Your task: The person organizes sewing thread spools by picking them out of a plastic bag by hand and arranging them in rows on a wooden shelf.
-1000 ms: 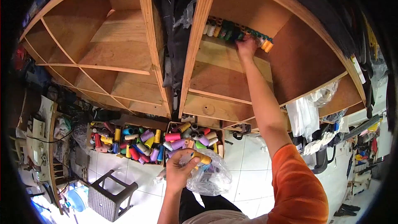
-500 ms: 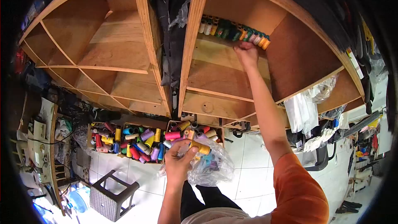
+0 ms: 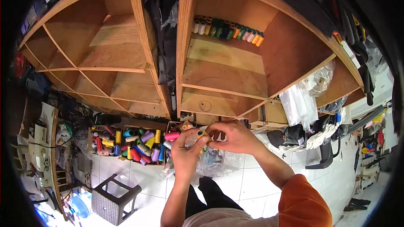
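Note:
A yellow thread spool [image 3: 201, 134] is held in my left hand [image 3: 188, 149], its end turned up between thumb and fingers. My right hand [image 3: 231, 137] is beside it, fingers bent and touching the spool's right side. Rows of thread spools [image 3: 227, 30] in white, green, orange and pink stand at the back of the upper right shelf compartment. Under my hands, a clear plastic bag [image 3: 219, 163] holds more spools. Boxes of loose coloured spools [image 3: 130, 145] are on the floor to the left of the bag.
A wooden shelf unit [image 3: 184, 46] with several compartments fills the upper view. A dark stool [image 3: 110, 201] stands on the tiled floor at lower left. White plastic bags [image 3: 298, 107] hang at the right, above a black chair part [image 3: 326, 155]. Sewing machinery [image 3: 38, 143] is at far left.
My right hand has come down from the shelf spools to the spool in my left hand. That spool has turned end-up. The view has shifted a little.

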### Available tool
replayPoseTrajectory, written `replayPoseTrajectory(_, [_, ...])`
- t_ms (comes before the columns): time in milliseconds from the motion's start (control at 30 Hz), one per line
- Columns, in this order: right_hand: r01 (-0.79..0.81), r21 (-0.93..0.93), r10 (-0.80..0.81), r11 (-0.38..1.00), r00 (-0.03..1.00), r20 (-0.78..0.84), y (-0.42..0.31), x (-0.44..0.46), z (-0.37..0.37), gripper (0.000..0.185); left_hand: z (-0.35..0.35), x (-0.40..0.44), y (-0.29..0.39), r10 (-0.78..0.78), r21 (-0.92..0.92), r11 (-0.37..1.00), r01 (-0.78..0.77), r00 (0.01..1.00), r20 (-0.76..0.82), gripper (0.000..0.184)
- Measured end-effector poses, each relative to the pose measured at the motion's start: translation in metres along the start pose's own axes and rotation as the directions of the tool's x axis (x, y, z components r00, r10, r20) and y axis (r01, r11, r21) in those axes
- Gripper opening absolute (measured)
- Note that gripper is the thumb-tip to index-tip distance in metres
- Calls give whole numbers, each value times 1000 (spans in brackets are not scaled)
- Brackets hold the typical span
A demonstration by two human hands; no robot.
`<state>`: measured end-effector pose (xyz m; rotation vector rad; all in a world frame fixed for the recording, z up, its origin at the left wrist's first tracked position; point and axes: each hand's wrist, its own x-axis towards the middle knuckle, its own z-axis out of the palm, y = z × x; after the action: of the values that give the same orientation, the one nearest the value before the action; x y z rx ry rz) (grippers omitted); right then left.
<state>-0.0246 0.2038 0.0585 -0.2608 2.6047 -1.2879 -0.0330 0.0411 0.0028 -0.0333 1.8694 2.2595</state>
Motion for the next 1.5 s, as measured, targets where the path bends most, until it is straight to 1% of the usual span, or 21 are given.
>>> replayPoseTrajectory(67, [-44, 134, 36, 990, 998, 57, 3, -2, -5, 31, 1, -1, 4, -10, -26, 1000, 11, 1000, 25, 29])
replayPoseTrajectory(167, [-118, 570, 148, 813, 989, -7, 33, -1, -4, 33, 0, -6, 15, -121, -83, 989, 122, 992, 26, 33])
replayPoseTrajectory(200, [-271, 490, 309, 829, 951, 2, 29, 0, -24, 40, 0, -6, 17, -171, -105, 979, 173, 985, 23, 34])
replayPoseTrajectory(233, [-270, 597, 389, 755, 918, -77, 39, 4, -33, 37, -1, -4, 13, -133, -25, 991, 133, 991, 16, 33])
replayPoseTrajectory(267, [-109, 714, 390, 691, 889, -241, 68, 14, -39, 31, -2, -2, 4, -93, 54, 994, 93, 996, 10, 32])
replayPoseTrajectory(300, [-32, 689, 427, 724, 805, -411, 60, 25, -56, 23, -3, -2, -2, -79, 85, 993, 77, 997, 17, 29])
replayPoseTrajectory(367, [227, 710, 258, 667, 823, -506, 72, 53, -91, 23, -5, -4, -13, -72, 100, 993, 68, 996, 43, 22])
replayPoseTrajectory(400, [280, 725, 284, 629, 785, -551, 85, 70, -107, 14, -5, -5, -16, -79, 83, 994, 73, 995, 61, 19])
replayPoseTrajectory(433, [312, 696, 282, 647, 750, -599, 87, 85, -122, 15, -4, -5, -14, -29, 108, 994, 22, 998, 62, 16])
replayPoseTrajectory(500, [247, 517, 249, 819, 660, -709, 122, 119, -147, 19, -2, -5, -15, -56, 139, 989, 47, 996, 62, 15])
replayPoseTrajectory(567, [154, 345, 216, 926, 534, -818, 167, 157, -162, 21, -4, -5, -21, -60, 199, 979, 46, 996, 66, 15])
replayPoseTrajectory(600, [97, 256, 183, 962, 468, -865, 182, 170, -168, 22, -5, -4, -21, -102, 184, 979, 88, 993, 65, 15])
replayPoseTrajectory(700, [-121, 25, 70, 992, 385, -920, 197, 192, -170, 21, -10, -2, -20, -191, 144, 973, 183, 980, 47, 15])
replayPoseTrajectory(800, [-247, 72, 167, 966, 391, -905, 211, 207, -173, 25, -16, 3, -21, -209, 157, 967, 202, 977, 28, 15])
replayPoseTrajectory(900, [-357, -44, 99, 933, 372, -923, 217, 217, -174, 26, -22, 7, -20, -214, 217, 954, 205, 976, 22, 16])
replayPoseTrajectory(1000, [-418, -40, 109, 907, 325, -940, 213, 218, -172, 25, -28, 10, -31, -144, 284, 949, 133, 989, 18, 17])
replayPoseTrajectory(1100, [-397, -79, 64, 914, 335, -940, 225, 223, -176, 25, -31, 13, -30, -175, 259, 950, 173, 984, -16, 17])
replayPoseTrajectory(1200, [-450, -73, 93, 890, 336, -937, 230, 225, -180, 28, -32, 15, -26, -175, 195, 964, 179, 984, -36, 17])
replayPoseTrajectory(1300, [-339, -78, 50, 938, 353, -934, 235, 226, -179, 31, -36, 15, -25, -164, 194, 967, 167, 986, -31, 17])
replayPoseTrajectory(1400, [-429, -89, 68, 899, 337, -939, 234, 226, -180, 33, -39, 15, -31, -153, 152, 976, 156, 988, -35, 17])
replayPoseTrajectory(1500, [-436, -113, 69, 893, 380, -922, 235, 226, -182, 33, -38, 13, -24, -191, 202, 959, 197, 980, -50, 15])
